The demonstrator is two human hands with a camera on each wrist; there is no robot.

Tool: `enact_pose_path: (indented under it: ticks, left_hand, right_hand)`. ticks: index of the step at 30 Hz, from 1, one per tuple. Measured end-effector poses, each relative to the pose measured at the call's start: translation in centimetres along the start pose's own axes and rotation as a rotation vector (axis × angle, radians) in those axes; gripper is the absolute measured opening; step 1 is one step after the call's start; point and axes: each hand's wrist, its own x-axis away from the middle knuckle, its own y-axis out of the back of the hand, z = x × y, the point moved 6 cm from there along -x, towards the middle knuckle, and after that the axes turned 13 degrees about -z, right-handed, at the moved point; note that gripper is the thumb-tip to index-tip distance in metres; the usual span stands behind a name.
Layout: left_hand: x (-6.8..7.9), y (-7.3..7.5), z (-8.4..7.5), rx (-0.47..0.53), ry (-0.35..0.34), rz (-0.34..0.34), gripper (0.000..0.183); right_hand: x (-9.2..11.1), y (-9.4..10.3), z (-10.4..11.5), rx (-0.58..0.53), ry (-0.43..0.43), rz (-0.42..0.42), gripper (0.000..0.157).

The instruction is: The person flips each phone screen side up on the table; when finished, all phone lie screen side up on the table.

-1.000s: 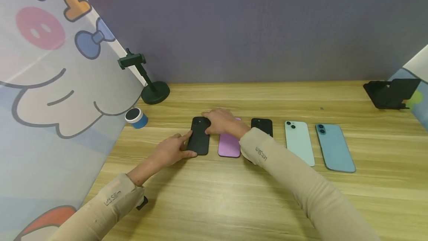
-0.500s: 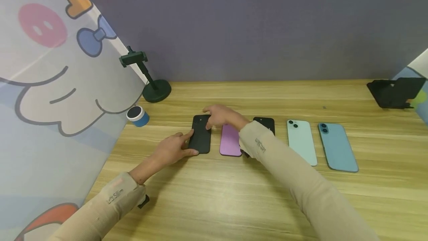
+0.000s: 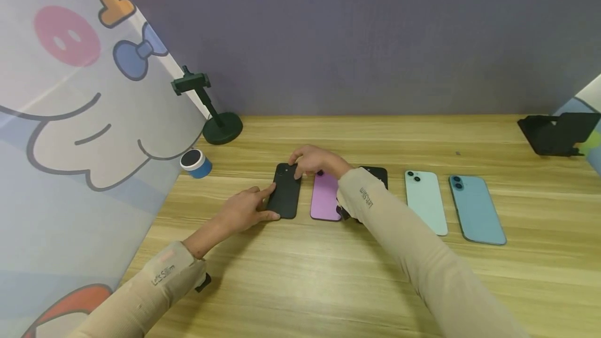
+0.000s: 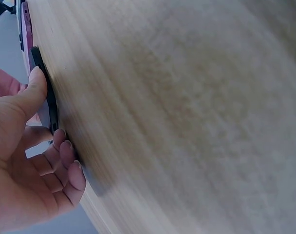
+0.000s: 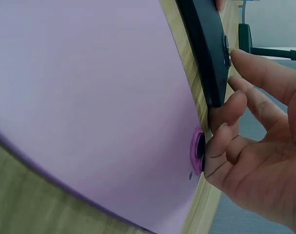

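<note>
A black smartphone (image 3: 285, 195) lies face down, farthest left in a row of phones. My left hand (image 3: 241, 207) holds its lower left corner, thumb at the bottom edge and index finger at the left side. In the left wrist view the thumb presses along the edge of the black phone (image 4: 50, 100), other fingers curled beside it. My right hand (image 3: 315, 160) grips the top right corner, its fingertips near the camera lenses. The right wrist view shows the dark side of the black phone (image 5: 204, 46) with a pink smartphone (image 5: 89, 97) close beside it.
Right of the pink phone lie another black smartphone (image 3: 379, 175), partly under the right sleeve, a mint phone (image 3: 426, 203) and a blue phone (image 3: 478, 210). A dark phone stand (image 3: 223, 128) and a small blue-and-white jar (image 3: 196, 164) stand left; a black folding stand (image 3: 559, 134) is far right.
The black phone has turned slightly, its top shifting right, and both hands stay at it. My right fingers have drawn in closer at its top right corner.
</note>
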Motion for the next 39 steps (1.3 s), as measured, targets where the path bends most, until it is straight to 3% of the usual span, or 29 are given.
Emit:
enact_pose_path:
  ticks: [21,32,39]
  left_hand:
    - [0.2,0.1,0.0,0.015,-0.106,-0.038,0.085]
    - [0.3,0.0,0.2,0.026,-0.123,-0.045,0.084]
    - [0.2,0.0,0.1,0.012,-0.116,-0.032,0.083]
  right_hand:
    - [-0.4,1.2,-0.4,-0.016,-0.036,-0.072,0.032]
    - [-0.2,1.3,-0.5,-0.028,-0.008,-0.085,0.034]
    - [0.3,1.1,-0.8,-0.103,0.009,-0.065,0.042]
